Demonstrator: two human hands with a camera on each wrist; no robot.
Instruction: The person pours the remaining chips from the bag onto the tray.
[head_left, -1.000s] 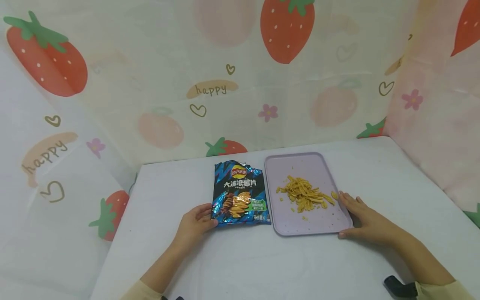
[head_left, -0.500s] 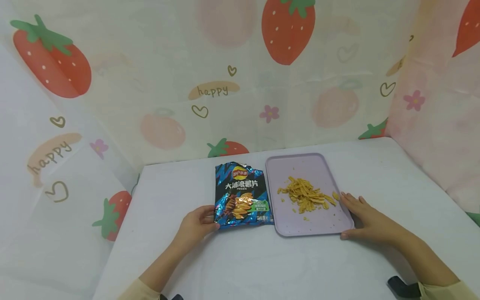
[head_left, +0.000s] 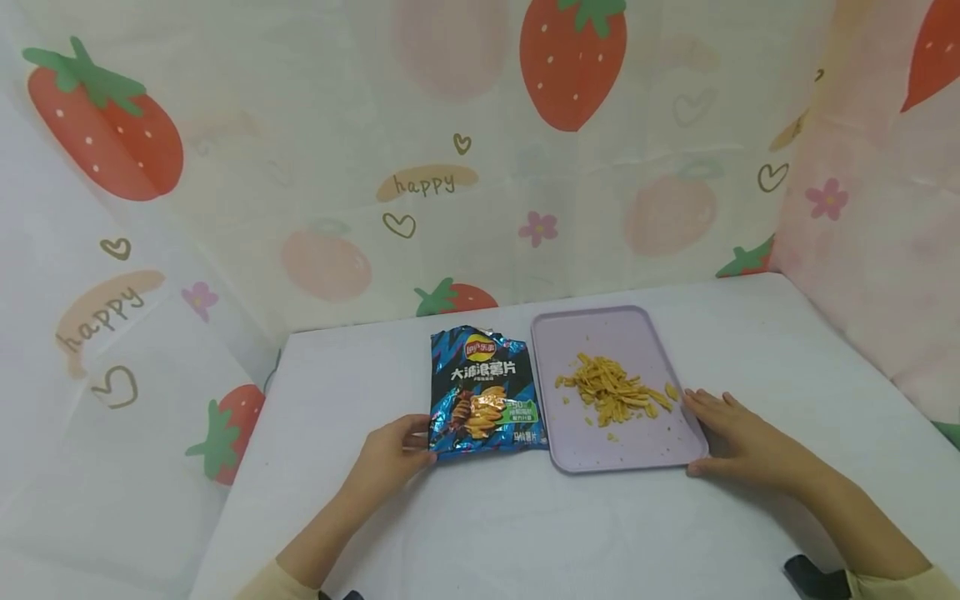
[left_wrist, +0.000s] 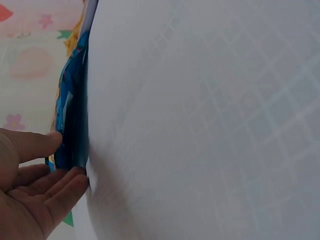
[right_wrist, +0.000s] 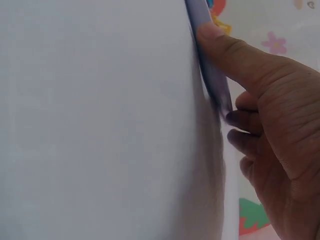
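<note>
A blue and black potato chip bag [head_left: 483, 392] lies face up on the table. My left hand [head_left: 390, 450] is at its lower left corner, fingers loosely bent. In the left wrist view, the left thumb lies right by the bag's edge [left_wrist: 70, 115], with the other fingers low near the tabletop. Beside the bag stands a lilac tray [head_left: 600, 454] bearing a heap of broken yellow potato chips [head_left: 611, 387]. My right hand [head_left: 750, 442] is spread at the tray's lower right corner. From the right wrist view, its thumb rests against the tray's edge [right_wrist: 212, 75].
A white cloth covers the table [head_left: 480, 525]. Behind and to the sides hang curtains [head_left: 337, 150] printed with strawberries, hearts and flowers. Small crumbs lie scattered on the tray around the heap.
The bag's lower part has shifted slightly right, up against the tray. Both hands have since eased outward a little, the left thumb drawing back from the bag's corner. The tray stays put.
</note>
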